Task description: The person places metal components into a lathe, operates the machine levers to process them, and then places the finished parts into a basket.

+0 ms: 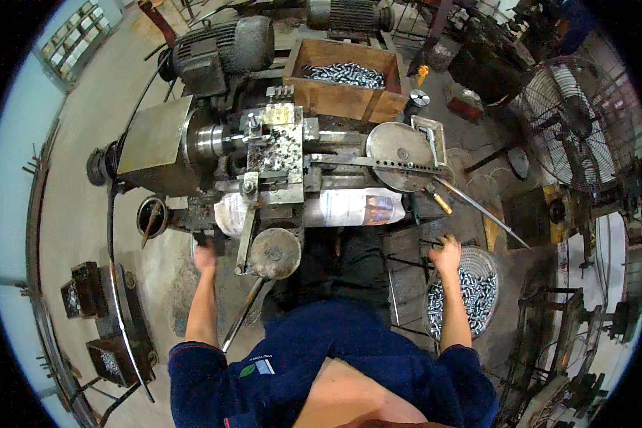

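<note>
My left hand [205, 258] is below the front of a small metal lathe [274, 153], left of a round metal disc [276, 253] on a lever. It is smeared by motion, and its fingers are partly lost against the dark machine. Beside the far left rim of a round basket [493, 258] I hold my right hand [447, 255], its fingers bent and somewhat apart, with nothing visible in them. Short shiny metal cylinders [471, 298] fill the basket. Paper with print [357, 207] wraps a cylindrical part along the lathe's front. Dark chips cover the lathe's carriage [278, 151].
A wooden box [342, 78] of similar metal pieces stands behind the lathe, near an electric motor [225, 46]. A large fan [578, 121] is at far right. A long rod [485, 214] juts out from the lathe's right wheel [401, 151]. Metal bins [114, 360] stand at left.
</note>
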Motion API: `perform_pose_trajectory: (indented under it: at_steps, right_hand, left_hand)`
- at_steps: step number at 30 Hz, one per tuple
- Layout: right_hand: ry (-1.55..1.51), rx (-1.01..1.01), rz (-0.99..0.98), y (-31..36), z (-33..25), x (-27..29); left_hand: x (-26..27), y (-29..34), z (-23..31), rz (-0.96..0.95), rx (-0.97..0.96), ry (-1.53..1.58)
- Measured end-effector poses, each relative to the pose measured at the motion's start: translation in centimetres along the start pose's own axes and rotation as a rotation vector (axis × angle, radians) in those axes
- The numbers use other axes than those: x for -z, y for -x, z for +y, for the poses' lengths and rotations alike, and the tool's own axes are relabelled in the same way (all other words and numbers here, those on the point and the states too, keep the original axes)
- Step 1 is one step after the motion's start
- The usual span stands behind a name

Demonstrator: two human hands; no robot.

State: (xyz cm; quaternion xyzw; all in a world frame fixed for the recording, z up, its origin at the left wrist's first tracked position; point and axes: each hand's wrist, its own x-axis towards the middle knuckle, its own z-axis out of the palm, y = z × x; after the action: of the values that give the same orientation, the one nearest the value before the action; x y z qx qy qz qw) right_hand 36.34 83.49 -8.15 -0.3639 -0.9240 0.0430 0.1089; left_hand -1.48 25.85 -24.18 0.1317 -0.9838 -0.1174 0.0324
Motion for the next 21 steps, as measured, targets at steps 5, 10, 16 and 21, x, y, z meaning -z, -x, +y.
perform_pose_trajectory:
  at_steps: [5,10,16,21]
  right_hand:
    - [-0.183,0.005,-0.022,-1.8,-2.1,3.6]
    - [-0.280,0.143,0.040,-7.2,-8.3,8.4]
    - [-0.581,0.726,-0.002,-12.3,-26.3,13.0]
    - [-0.549,1.155,0.129,-14.8,-40.4,11.1]
  left_hand:
    - [3.6,-3.3,-2.2,-0.294,-0.440,-0.232]
    - [6.4,-2.6,-0.4,-0.291,-0.463,-0.276]
    - [15.8,-4.3,-2.4,-0.513,-0.312,0.089]
    - [30.6,-4.7,-3.1,0.004,-0.282,0.166]
